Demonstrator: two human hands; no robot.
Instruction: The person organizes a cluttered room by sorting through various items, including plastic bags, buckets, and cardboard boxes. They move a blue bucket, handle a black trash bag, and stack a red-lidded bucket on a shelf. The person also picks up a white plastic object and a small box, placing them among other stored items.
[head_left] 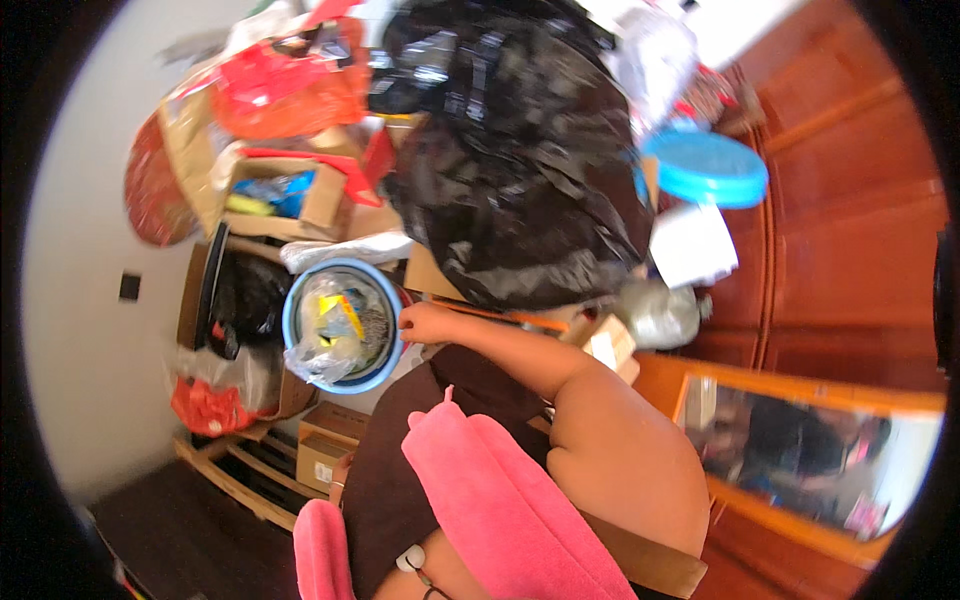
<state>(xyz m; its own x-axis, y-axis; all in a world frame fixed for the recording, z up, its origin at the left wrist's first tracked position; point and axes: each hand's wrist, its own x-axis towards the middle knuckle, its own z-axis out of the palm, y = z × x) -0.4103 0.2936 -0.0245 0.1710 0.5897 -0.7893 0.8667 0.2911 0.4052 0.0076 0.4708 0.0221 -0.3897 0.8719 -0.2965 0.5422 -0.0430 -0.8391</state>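
The blue bucket (290, 318) sits beyond the wooden pallet's (240, 490) far edge. The right hand (425, 323) curls its fingers at the right rim—grip uncertain; the left hand (342, 470), mostly hidden, I cannot tell. A one-sided tug could tip the bucket—spilling the overhanging clear bag (325, 362).

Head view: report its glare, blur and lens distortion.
Head view, upper middle: white glare streaks the black plastic bag; head view, upper left: the red-orange plastic bag is blurred, while the right hand and light-blue bucket look sharper; head view, edges: fisheye distortion bows the reddish-brown wooden panels, and the corners go black.
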